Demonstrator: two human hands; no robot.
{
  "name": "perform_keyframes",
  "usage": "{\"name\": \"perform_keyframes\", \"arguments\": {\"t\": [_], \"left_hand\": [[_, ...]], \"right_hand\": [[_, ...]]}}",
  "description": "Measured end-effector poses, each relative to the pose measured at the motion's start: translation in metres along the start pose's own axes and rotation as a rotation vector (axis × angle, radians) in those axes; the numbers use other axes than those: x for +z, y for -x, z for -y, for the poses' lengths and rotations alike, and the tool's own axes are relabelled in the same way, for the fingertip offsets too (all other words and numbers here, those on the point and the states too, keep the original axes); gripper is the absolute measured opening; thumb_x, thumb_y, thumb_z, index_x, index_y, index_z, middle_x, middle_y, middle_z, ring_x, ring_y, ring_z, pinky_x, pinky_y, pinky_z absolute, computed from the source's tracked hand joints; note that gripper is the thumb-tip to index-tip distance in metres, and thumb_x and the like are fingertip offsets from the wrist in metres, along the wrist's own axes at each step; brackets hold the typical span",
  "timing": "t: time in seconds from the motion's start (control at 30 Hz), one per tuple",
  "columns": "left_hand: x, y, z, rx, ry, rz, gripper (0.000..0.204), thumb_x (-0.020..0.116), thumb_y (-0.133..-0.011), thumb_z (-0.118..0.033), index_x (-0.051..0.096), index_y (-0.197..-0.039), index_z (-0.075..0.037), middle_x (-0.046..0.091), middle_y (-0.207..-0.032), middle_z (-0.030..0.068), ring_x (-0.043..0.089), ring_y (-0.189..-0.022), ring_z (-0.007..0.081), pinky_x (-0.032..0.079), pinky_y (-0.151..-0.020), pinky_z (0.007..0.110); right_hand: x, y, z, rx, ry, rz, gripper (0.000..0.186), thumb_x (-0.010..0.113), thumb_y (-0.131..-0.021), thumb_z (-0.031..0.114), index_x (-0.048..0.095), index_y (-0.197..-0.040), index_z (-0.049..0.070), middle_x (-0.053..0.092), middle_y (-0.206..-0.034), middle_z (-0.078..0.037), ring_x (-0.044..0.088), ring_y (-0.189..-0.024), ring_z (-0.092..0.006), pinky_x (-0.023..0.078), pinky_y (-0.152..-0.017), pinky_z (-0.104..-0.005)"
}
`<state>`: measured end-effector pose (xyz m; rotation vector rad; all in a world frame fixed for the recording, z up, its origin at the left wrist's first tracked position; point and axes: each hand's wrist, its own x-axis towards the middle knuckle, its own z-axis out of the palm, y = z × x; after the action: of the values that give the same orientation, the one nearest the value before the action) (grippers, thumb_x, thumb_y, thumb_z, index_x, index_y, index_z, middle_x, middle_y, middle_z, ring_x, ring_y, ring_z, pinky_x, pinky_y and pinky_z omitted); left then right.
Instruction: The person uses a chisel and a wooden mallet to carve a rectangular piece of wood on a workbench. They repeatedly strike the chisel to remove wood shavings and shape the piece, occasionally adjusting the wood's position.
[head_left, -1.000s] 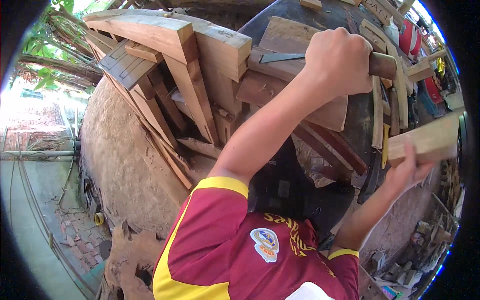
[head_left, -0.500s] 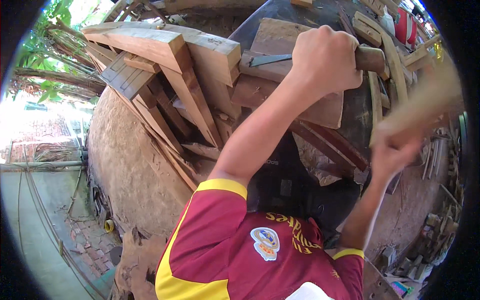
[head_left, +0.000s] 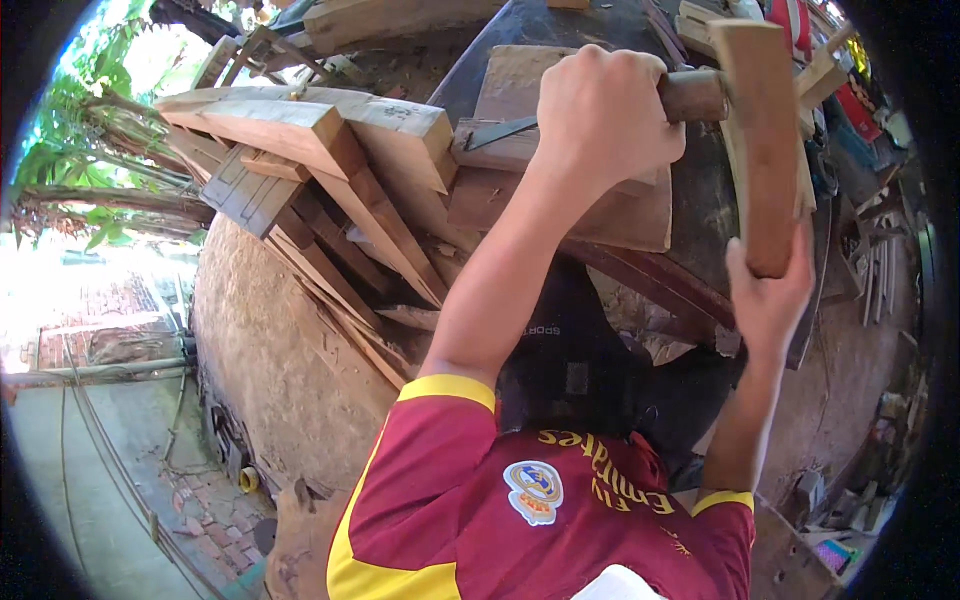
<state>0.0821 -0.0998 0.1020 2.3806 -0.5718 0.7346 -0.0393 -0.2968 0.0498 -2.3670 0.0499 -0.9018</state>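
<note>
My left hand (head_left: 605,125) is wrapped round a chisel, whose brown wooden handle (head_left: 698,96) sticks out to the right of the fist. The chisel's metal blade (head_left: 502,132) points left, lying along a narrow wood piece (head_left: 490,155). A thick wooden bat (head_left: 766,150) stands upright in my right hand (head_left: 775,295), which grips its lower end. Its flat side meets, or nearly meets, the butt of the chisel handle. Under the left hand lie a flat board (head_left: 625,220) and another board (head_left: 520,80), on a dark bench top (head_left: 700,200).
Light wooden beams (head_left: 250,115) lean at the left of the bench beside a large pale mound (head_left: 270,330). Offcuts (head_left: 820,75) and a red-and-white container (head_left: 790,25) are at the far right. A dark red rail (head_left: 650,280) runs along the bench's near side.
The bat has swung left, from a blur at the right to the butt of the chisel handle. The view has shifted slightly; my left hand stays closed on the chisel.
</note>
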Motion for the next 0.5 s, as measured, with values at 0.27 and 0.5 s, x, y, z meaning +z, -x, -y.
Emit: {"name": "perform_keyframes", "arguments": {"t": [0.27,0.5], "left_hand": [[0.002,-0.002,-0.002,0.023,-0.030,0.006,0.027,0.073,-0.058,-0.031,0.071,-0.075,-0.010,0.064,-0.066,0.0153,0.064,-0.065,0.0351,0.054,-0.064,0.041],[-0.003,-0.005,-0.003,0.017,0.028,-0.063,0.014,0.066,-0.056,-0.021,0.067,-0.065,-0.010,0.061,-0.059,0.0143,0.063,-0.060,0.0350,0.053,-0.059,0.041]], "right_hand": [[0.014,0.004,0.004,-0.066,0.008,-0.142,0.075,0.079,-0.071,0.010,0.039,-0.132,-0.008,0.054,-0.124,-0.020,0.055,-0.113,-0.0290,0.042,-0.099,-0.0387],[0.001,-0.017,0.030,0.309,-0.409,-0.422,0.075,0.077,-0.070,0.009,0.039,-0.134,-0.004,0.051,-0.131,-0.021,0.053,-0.118,-0.0306,0.039,-0.101,-0.0380]]}}
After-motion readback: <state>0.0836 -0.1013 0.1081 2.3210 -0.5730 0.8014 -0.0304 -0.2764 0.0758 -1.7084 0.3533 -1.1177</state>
